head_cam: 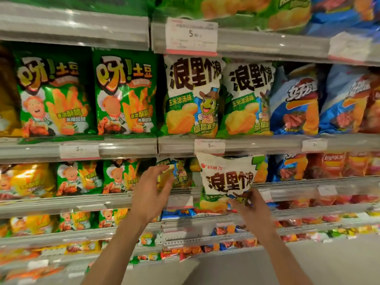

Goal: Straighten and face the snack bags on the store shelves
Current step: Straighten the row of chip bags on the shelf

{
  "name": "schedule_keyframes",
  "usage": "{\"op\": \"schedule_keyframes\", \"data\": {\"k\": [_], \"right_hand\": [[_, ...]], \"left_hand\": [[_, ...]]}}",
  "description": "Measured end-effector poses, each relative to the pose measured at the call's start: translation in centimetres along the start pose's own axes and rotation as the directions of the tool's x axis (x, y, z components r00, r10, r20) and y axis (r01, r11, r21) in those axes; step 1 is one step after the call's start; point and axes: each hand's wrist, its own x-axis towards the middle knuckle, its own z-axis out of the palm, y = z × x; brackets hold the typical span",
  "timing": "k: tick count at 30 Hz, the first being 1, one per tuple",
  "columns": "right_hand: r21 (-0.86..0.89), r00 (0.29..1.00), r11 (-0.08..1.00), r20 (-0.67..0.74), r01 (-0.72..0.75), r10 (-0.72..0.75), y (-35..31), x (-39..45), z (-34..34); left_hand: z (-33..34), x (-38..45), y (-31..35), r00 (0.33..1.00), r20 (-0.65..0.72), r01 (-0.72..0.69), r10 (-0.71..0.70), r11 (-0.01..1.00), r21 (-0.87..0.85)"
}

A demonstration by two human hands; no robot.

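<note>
A person's right hand (pixel 249 206) pinches the lower right corner of a white-and-green snack bag (pixel 227 182), fingers curled onto the wrapper, holding it upright in front of the second shelf's front edge (pixel 287 185), its top just under a price tag (pixel 209 146) on the shelf rail above. The left hand (pixel 152 190) is raised beside it, fingers loosely spread and slightly bent, thumb apart, near a small matching bag (pixel 178 173) set back on the same shelf; whether the fingertips touch that bag cannot be told. On the shelf above, two green potato-stick bags (pixel 54 95) stand facing forward at the left end, two larger white-and-green bags (pixel 193 95) stand at the middle, and blue bags (pixel 296 101) lean towards the right end. To the left of the hands on the second shelf stand more green bags (pixel 79 177) and a yellow bag (pixel 26 179); to the right are a blue bag (pixel 290 166) and red bags (pixel 337 163). Lower shelves (pixel 82 235) carry further rows of small packets, blurred
</note>
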Motion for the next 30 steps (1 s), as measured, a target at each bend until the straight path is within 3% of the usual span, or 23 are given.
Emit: {"op": "schedule_keyframes", "data": {"k": [4, 7, 11, 23, 30], "right_hand": [[0.016, 0.997, 1.000, 0.075, 0.018, -0.019, 0.9, 2.3, -1.3], [0.011, 0.994, 1.000, 0.108, 0.026, -0.027, 1.6, 3.4, -1.7], [-0.021, 0.993, 0.998, 0.100, 0.057, -0.055, 1.9, 4.1, -1.5], [0.022, 0.990, 0.993, 0.072, 0.117, -0.118, 1.6, 3.6, 0.4], [-0.023, 0.992, 0.996, 0.100, 0.086, -0.083, 1.8, 5.8, 1.0]], "left_hand": [[3.6, 0.7, -0.9, 0.993, 0.090, 0.055, -0.073, 0.981, 0.187], [5.4, 0.7, -1.5, 0.970, 0.173, 0.135, -0.173, 0.968, 0.210], [6.5, 0.5, -2.1, 0.968, 0.175, 0.130, -0.180, 0.956, 0.263], [6.7, 0.9, -2.1, 0.968, 0.139, 0.189, -0.209, 0.972, 0.141], [5.9, 1.3, -1.9, 0.960, 0.169, 0.212, -0.222, 0.974, 0.076]]}}
